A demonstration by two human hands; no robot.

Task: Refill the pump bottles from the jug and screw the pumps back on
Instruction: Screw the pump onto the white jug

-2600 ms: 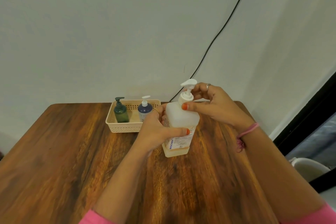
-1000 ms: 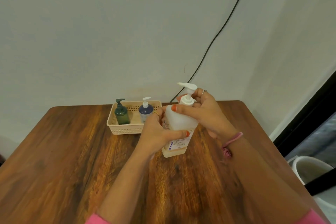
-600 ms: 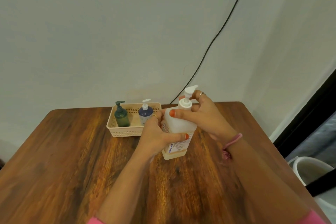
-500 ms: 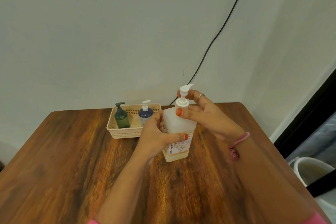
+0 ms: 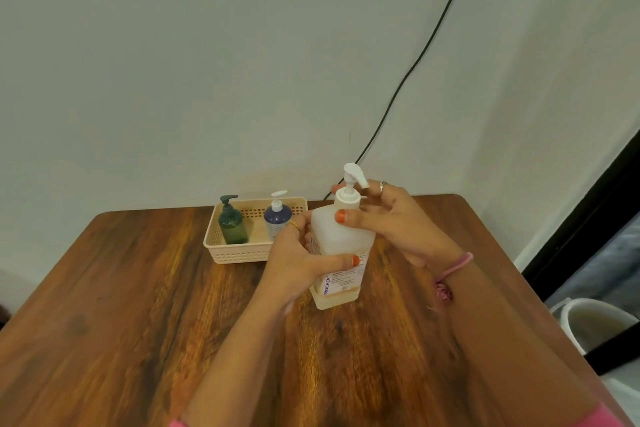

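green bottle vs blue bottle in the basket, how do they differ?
The green bottle has a dark green pump; the blue bottle has a white one. The green bottle stands at the left of the basket; the blue bottle stands to its right, nearer the left hand. The green bottle looks see-through, the blue bottle opaque. Both are upright, untouched, with pumps on.

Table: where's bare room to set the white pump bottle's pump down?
Bare wood left of the basket and across the table's near left. Crowded at centre: both hands around the white bottle, close beside the basket.
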